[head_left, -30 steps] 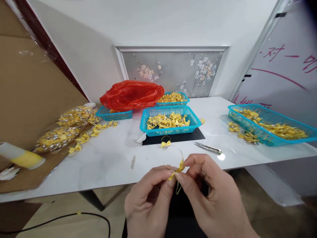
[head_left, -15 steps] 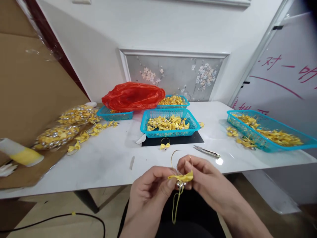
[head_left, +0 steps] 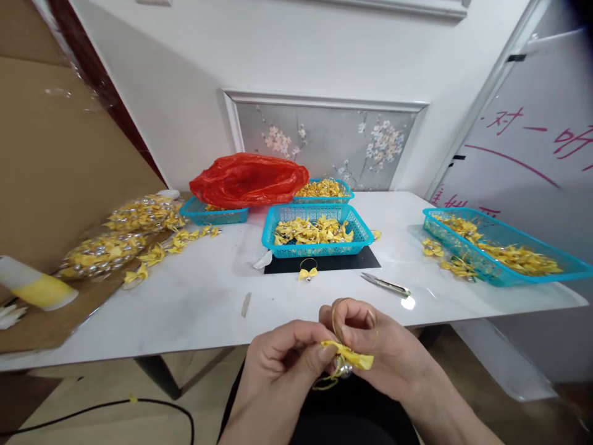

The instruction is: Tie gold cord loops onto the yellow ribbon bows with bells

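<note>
**White marbled table (head_left: 194,309), yellow ribbon bow (head_left: 361,358) between two hands**

Just off the table's near edge, above a lap in black clothing (head_left: 356,414), the bow sits at the fingertips of both hands. The left hand (head_left: 280,368) pinches one wing between thumb and forefinger. The right hand (head_left: 393,352) has thumb and forefinger drawn together at the bow's back, beside a thin gold hoop (head_left: 334,318); exactly which part they grip is hard to make out. Silver beads (head_left: 343,368) and a loop of yellowish cord (head_left: 325,386) hang below.

Across the tabletop lie thread snips (head_left: 386,285) and, near a black mat (head_left: 361,261), a second bow (head_left: 307,274) with its own hoop. Partly on the mat stands a central turquoise basket (head_left: 319,251) of yellow bows; a longer turquoise basket (head_left: 503,276) stands well to its right, and clear plastic bags (head_left: 104,254) of beaded bows lie to its left. Behind, a red plastic bag (head_left: 250,180) slumps over a smaller basket (head_left: 215,217), before a framed blossom panel (head_left: 324,133).
</note>
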A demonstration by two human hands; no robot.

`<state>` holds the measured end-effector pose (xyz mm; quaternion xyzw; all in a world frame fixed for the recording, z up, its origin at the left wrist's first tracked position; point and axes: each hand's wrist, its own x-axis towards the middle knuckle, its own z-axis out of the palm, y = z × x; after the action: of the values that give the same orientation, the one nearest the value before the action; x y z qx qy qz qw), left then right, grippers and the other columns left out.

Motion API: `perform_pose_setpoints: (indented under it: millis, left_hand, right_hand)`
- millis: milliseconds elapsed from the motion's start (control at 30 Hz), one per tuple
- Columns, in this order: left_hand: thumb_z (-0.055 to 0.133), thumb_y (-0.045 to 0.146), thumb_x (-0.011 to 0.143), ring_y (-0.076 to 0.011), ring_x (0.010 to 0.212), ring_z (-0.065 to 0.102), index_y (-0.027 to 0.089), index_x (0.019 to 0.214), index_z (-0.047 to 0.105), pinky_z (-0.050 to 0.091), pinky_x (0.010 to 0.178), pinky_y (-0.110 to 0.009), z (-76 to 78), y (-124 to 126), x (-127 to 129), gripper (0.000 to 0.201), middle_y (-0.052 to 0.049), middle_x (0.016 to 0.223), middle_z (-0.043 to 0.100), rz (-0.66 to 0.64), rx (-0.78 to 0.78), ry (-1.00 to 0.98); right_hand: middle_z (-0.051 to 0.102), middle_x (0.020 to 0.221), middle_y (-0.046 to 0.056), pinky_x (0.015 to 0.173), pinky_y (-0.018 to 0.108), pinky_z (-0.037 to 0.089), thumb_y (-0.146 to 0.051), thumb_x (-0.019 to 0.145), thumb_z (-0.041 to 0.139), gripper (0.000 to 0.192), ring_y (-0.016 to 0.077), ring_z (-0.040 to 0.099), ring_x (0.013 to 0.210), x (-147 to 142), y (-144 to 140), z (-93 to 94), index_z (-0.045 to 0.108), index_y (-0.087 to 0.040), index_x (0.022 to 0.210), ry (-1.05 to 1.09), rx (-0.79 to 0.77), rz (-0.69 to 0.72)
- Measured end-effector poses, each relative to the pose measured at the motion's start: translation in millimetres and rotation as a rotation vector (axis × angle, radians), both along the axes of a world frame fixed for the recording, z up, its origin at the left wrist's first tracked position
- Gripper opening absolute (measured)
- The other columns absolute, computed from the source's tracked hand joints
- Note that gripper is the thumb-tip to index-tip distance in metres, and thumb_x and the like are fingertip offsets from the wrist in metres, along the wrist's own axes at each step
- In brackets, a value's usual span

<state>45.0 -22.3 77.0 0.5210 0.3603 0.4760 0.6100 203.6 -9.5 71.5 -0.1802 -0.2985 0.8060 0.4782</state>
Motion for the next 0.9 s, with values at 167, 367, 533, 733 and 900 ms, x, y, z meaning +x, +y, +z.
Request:
perform_pose_setpoints:
  millis: [167, 367, 533, 733, 900]
  left_hand:
    - [0.074, 0.031, 0.084, -0.0095, 0.065, 0.057, 0.024, 0.076, 0.078, 0.045, 0.063, -0.015, -1.3, 2, 0, 0.012, 0.003, 0.068, 0.07, 0.024, 0.008, 0.037]
    - [0.074, 0.031, 0.084, -0.0123, 0.067, 0.062, 0.022, 0.075, 0.077, 0.048, 0.066, -0.018, 1.1, 1, 3, 0.013, 0.001, 0.068, 0.072, 0.052, 0.016, 0.061]
    - [0.073, 0.03, 0.084, -0.013, 0.066, 0.061, 0.022, 0.074, 0.077, 0.048, 0.065, -0.02, 4.4, 1, 4, 0.013, 0.001, 0.066, 0.071, 0.061, 0.009, 0.095]
    - [0.074, 0.031, 0.083, -0.0127, 0.065, 0.061, 0.022, 0.073, 0.077, 0.047, 0.064, -0.019, 4.1, 2, 3, 0.014, 0.001, 0.066, 0.071, 0.062, 0.004, 0.109]
    - [0.073, 0.029, 0.084, -0.0117, 0.064, 0.061, 0.022, 0.073, 0.077, 0.047, 0.063, -0.018, 6.6, 1, 5, 0.013, 0.001, 0.065, 0.071, 0.041, -0.005, 0.087]
  right_hand:
    - [0.054, 0.067, -0.004, 0.052, 0.016, 0.045, -0.021, 0.068, 0.087, 0.027, 0.006, 0.05, 0.057, 2, 7, -5.5, 0.061, -0.015, 0.065, 0.054, -0.087, -0.182]
    - [0.06, 0.085, -0.004, 0.052, 0.005, 0.052, -0.018, 0.064, 0.091, 0.035, 0.0039, 0.062, 0.072, 13, 11, -4.2, 0.06, -0.018, 0.08, 0.129, -0.223, -0.383]
    - [0.058, 0.08, -0.005, 0.058, 0.005, 0.057, -0.012, 0.058, 0.092, 0.039, -0.0008, 0.053, 0.054, 20, 14, -1.4, 0.059, -0.018, 0.077, 0.142, -0.213, -0.519]
    - [0.059, 0.079, -0.007, 0.07, 0.012, 0.06, -0.017, 0.064, 0.091, 0.033, -0.0004, 0.051, 0.054, 32, 26, -13.8, 0.061, -0.02, 0.078, 0.068, -0.071, -0.809]
    - [0.057, 0.078, -0.008, 0.076, 0.019, 0.06, -0.027, 0.073, 0.086, 0.028, 0.0017, 0.052, 0.058, 40, 25, -15.8, 0.059, -0.02, 0.078, -0.052, 0.059, -0.927]
